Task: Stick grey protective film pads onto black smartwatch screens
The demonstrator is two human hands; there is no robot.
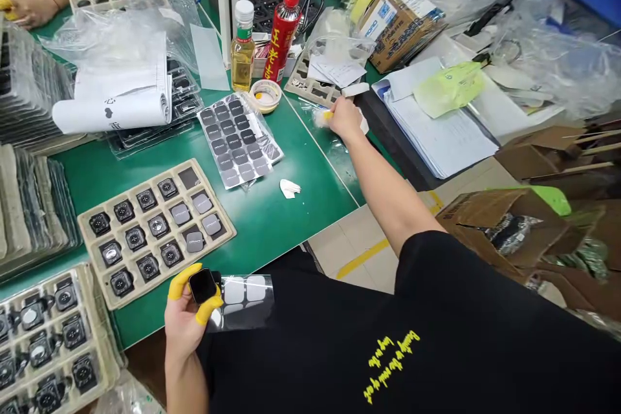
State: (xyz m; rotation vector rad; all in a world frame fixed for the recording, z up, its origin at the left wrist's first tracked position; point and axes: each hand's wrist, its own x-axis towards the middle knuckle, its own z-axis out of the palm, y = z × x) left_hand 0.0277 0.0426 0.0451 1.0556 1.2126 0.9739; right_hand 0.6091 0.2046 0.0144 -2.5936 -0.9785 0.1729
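My left hand (182, 320), with yellow finger cots, grips a smartwatch (202, 286) whose dark screen faces up. A clear film sheet with pale rounded-square stickers (250, 310) sticks out beside the watch, apparently in the same hand. Far out to the right, my right hand (347, 119) is closed at the table's edge, by some crumpled white material; what its fingers hold is hidden. In front of me lies a beige tray (109, 301) with several watch bodies (148, 266) and grey square labels (195, 241). Behind it is a sheet of dark square stickers (233, 132).
A tape roll (264, 96), a yellow drink bottle (242, 45) and a red bottle (282, 35) stand farther back. Stacked trays (33, 200) rise at left; another watch tray (55, 343) is below. A co-worker's hand (29, 8) shows at upper left. Cardboard boxes (509, 226) are at right.
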